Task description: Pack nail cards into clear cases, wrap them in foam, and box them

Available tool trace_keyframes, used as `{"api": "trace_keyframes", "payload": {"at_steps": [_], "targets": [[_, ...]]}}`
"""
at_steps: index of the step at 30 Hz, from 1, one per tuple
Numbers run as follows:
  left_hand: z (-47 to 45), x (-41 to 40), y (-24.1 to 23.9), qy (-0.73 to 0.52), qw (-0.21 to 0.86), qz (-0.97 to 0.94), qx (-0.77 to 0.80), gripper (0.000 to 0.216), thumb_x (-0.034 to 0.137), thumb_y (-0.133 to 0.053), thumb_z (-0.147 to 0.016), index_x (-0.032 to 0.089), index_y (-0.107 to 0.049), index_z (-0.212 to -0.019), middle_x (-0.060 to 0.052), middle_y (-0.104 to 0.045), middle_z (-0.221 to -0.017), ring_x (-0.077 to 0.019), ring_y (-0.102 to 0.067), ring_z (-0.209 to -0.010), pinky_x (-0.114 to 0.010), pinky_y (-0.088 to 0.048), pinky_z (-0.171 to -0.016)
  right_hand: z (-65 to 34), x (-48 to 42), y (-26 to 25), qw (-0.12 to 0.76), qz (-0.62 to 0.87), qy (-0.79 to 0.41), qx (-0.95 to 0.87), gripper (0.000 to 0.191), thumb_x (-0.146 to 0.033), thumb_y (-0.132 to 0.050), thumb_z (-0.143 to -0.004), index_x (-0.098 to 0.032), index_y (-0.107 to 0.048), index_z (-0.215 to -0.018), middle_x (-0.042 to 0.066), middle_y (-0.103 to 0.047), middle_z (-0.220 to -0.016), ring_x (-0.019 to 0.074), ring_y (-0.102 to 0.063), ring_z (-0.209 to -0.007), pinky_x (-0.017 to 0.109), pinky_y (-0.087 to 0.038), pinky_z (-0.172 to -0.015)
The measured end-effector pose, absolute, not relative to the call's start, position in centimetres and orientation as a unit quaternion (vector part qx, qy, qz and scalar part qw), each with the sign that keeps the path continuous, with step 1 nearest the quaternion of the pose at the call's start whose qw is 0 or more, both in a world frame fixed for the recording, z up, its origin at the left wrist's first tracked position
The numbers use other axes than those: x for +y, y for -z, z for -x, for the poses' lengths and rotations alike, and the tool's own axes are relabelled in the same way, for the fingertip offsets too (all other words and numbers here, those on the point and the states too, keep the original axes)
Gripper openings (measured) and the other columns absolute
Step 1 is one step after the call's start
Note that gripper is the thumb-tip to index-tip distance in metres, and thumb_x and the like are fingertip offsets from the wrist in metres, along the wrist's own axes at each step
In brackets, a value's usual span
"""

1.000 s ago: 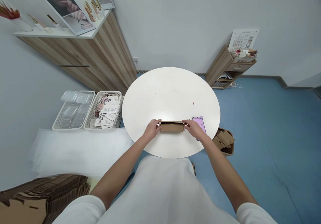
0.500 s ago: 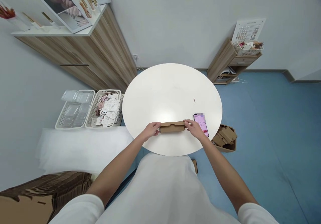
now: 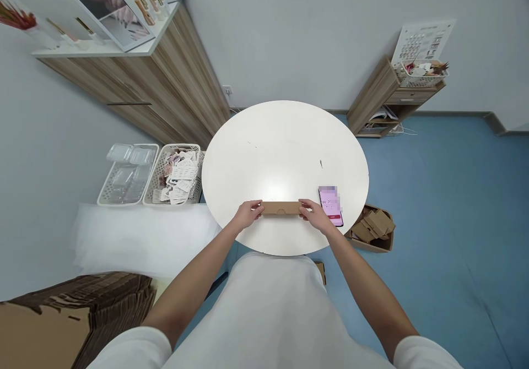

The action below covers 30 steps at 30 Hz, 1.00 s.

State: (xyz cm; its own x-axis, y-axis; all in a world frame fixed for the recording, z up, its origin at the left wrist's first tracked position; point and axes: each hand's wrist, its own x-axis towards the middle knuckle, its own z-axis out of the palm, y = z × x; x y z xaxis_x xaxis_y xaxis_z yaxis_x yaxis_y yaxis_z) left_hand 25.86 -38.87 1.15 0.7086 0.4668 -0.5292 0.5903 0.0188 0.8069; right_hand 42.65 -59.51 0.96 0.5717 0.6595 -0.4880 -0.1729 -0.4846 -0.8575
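Observation:
A long, narrow brown cardboard box [image 3: 281, 209] is held level over the near half of the round white table [image 3: 264, 137]. Its lid looks closed, with a small half-round notch along one edge. My left hand [image 3: 249, 214] grips the left end, fingers closed around it. At the opposite end my right hand [image 3: 313, 213] pinches the box between thumb and fingers. Just right of that hand lies a phone [image 3: 330, 206] with a pink screen. Whether the box rests on the tabletop or hovers slightly above it, I cannot tell.
To the left stand a white basket of printed cards [image 3: 179, 176] and a basket of clear plastic cases [image 3: 128, 179]. Flattened cardboard [image 3: 45, 330] is stacked lower left. On the floor at right, a carton [image 3: 374, 228] holds folded brown boxes. A wooden cabinet [image 3: 182, 77] stands behind left.
The box's lid has gone from slightly raised to closed, and the notched edge now faces me. Both hands have stayed at its ends. The view has shifted slightly.

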Motion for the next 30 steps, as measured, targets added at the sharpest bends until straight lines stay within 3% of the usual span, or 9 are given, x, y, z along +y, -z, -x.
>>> {"api": "trace_keyframes", "payload": {"at_steps": [8,14,18,21,24,30], "targets": [[-25.6,-41.5,-1.0,-0.018,0.578,-0.714,0.395,0.031,0.022,-0.058,-0.070,0.019,-0.055,-0.100,-0.007,-0.058,-0.108,-0.0145,-0.062,-0.079,-0.028,-0.049,-0.073,-41.7,-60.0,-0.7,0.523,0.727,-0.411,-0.169,0.039,-0.030,-0.053,-0.070,-0.023,-0.048,-0.109,0.007,-0.054,-0.115,0.0176,-0.060,-0.091,0.030,-0.049,-0.072],[-25.6,-43.6,0.6,-0.045,0.589,-0.668,0.451,0.041,0.035,-0.060,-0.071,0.017,-0.047,-0.105,-0.011,-0.054,-0.109,-0.0173,-0.061,-0.086,-0.029,-0.048,-0.071,-40.3,-60.5,1.9,0.550,0.742,-0.354,-0.148,0.032,-0.035,-0.057,-0.068,-0.021,-0.052,-0.096,0.008,-0.057,-0.108,0.0186,-0.055,-0.099,0.033,-0.045,-0.083],[-25.4,-44.1,2.1,-0.026,0.523,-0.688,0.503,0.059,0.041,-0.065,-0.064,0.017,-0.042,-0.113,-0.011,-0.055,-0.104,-0.0168,-0.059,-0.083,-0.030,-0.047,-0.071,-39.0,-60.6,3.7,0.517,0.776,-0.329,-0.148,0.046,-0.034,-0.058,-0.066,-0.020,-0.046,-0.108,0.006,-0.057,-0.099,0.0178,-0.055,-0.091,0.032,-0.046,-0.077],[-25.1,-44.0,2.9,0.005,0.493,-0.717,0.493,0.062,0.042,-0.068,-0.061,0.016,-0.045,-0.112,-0.009,-0.058,-0.097,-0.0170,-0.058,-0.081,-0.030,-0.045,-0.071,-38.3,-60.7,4.5,0.482,0.802,-0.324,-0.137,0.057,-0.033,-0.057,-0.066,-0.018,-0.039,-0.118,0.005,-0.055,-0.093,0.0153,-0.054,-0.076,0.030,-0.046,-0.067],[-25.0,-43.6,3.3,0.021,0.494,-0.734,0.466,0.057,0.042,-0.067,-0.061,0.016,-0.049,-0.109,-0.007,-0.059,-0.093,-0.0176,-0.057,-0.080,-0.030,-0.045,-0.070,-37.9,-60.6,4.8,0.446,0.826,-0.312,-0.148,0.051,-0.034,-0.053,-0.068,-0.019,-0.042,-0.116,0.003,-0.053,-0.091,0.0118,-0.051,-0.064,0.030,-0.044,-0.065],[-25.5,-42.6,4.1,0.012,0.508,-0.748,0.428,0.054,0.040,-0.065,-0.065,0.016,-0.048,-0.110,-0.010,-0.058,-0.100,-0.0180,-0.056,-0.085,-0.030,-0.044,-0.072,-37.5,-60.0,4.6,0.405,0.860,-0.277,-0.140,0.047,-0.034,-0.050,-0.071,-0.018,-0.043,-0.114,0.003,-0.053,-0.092,0.0110,-0.049,-0.060,0.028,-0.042,-0.062]]}}
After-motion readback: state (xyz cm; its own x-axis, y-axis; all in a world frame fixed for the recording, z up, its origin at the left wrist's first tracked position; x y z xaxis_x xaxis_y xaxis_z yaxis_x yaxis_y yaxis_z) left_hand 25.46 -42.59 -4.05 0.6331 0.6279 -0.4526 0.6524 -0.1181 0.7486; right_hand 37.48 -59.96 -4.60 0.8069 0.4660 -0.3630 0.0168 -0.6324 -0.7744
